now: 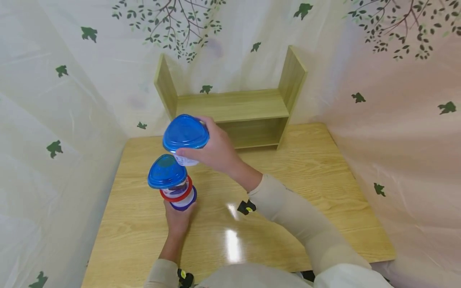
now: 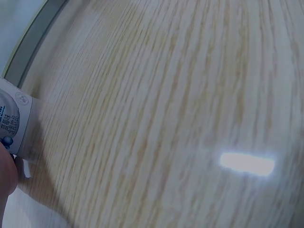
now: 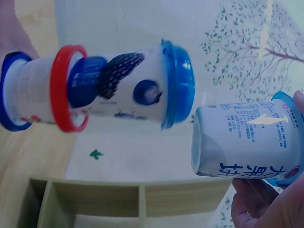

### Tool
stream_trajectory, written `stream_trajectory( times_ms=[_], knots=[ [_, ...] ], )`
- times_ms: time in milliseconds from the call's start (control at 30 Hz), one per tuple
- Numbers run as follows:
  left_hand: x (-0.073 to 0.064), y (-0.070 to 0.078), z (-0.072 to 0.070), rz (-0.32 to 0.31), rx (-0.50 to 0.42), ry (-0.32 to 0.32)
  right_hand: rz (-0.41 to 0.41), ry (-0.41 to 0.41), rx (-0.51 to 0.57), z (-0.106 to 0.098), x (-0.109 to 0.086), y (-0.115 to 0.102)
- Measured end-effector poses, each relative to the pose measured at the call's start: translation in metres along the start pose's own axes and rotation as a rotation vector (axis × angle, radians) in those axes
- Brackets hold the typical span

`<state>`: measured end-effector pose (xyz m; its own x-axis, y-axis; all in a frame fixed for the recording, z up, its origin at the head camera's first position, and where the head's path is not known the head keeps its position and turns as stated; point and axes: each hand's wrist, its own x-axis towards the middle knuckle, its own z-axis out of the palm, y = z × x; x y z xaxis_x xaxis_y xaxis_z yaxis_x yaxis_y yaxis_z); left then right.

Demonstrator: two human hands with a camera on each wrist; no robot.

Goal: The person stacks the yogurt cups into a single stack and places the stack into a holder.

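Centre-left: right hand (image 1: 219,149) grips cup (image 3: 242,140) near its lid (image 1: 185,132); below, left hand (image 1: 178,219) clasps stack (image 1: 176,191) by base. Probably light, slick, thin-walled; hold sides, squeeze gently.

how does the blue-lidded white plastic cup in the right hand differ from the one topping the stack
A red ring circles the base of the stacked cup; the held cup has none. In the right wrist view, the held cup shows text, the stacked cup berry pictures. Both have blue lids.
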<state>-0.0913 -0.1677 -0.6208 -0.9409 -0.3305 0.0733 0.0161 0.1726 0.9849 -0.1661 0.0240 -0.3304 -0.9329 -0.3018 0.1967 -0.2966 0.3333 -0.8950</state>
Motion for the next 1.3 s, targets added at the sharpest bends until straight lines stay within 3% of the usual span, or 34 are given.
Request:
stream_trajectory(
  times_ms=[267,633,800,967,1067,1300],
  knots=[
    [0.001,0.001,-0.001,0.033,0.003,-0.013,-0.004,-0.085,-0.031,0.027,0.007,-0.026],
    [0.005,0.002,-0.001,0.027,-0.015,-0.021,0.004,-0.157,-0.079,0.047,0.009,-0.031],
    [0.001,0.019,-0.001,0.008,-0.028,-0.030,-0.020,-0.158,-0.085,0.050,0.010,-0.030],
    [-0.002,0.035,-0.003,0.041,-0.035,-0.041,-0.041,-0.156,-0.112,0.053,0.009,-0.030],
    [-0.001,0.031,-0.002,0.055,-0.045,-0.040,-0.039,-0.158,-0.135,0.055,0.008,-0.031],
    [0.003,0.002,-0.001,0.036,-0.034,-0.017,0.000,-0.213,-0.147,0.046,0.009,-0.030]
  ],
)
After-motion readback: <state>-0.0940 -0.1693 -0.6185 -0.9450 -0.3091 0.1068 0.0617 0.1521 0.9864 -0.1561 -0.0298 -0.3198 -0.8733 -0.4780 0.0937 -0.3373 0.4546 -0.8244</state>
